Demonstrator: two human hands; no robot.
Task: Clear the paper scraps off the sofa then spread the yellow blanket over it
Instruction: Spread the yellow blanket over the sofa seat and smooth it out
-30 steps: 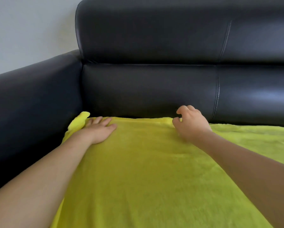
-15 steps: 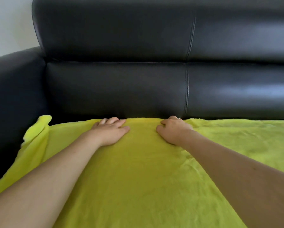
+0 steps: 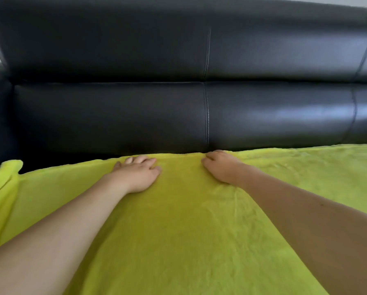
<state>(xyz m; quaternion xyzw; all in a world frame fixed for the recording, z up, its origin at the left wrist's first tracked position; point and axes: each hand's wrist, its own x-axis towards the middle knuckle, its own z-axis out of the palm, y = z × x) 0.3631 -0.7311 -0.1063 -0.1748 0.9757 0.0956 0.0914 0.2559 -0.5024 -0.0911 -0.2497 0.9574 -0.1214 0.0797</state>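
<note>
Left hand point(image 3: 139, 174) lying flat with relaxed grip on yellow blanket point(image 3: 182, 231), right hand point(image 3: 220, 167) curling its grip into blanket's far edge, blanket covering black sofa point(image 3: 135, 81) seat

- One blanket point(image 3: 178, 241), yellow, across the lower half of the frame.
- One sofa point(image 3: 135, 60), black, filling the upper half.
- Two hands: left hand point(image 3: 139, 174) at centre left, right hand point(image 3: 223, 168) at centre right.
- Two bare forearms, entering from the lower corners.
</note>
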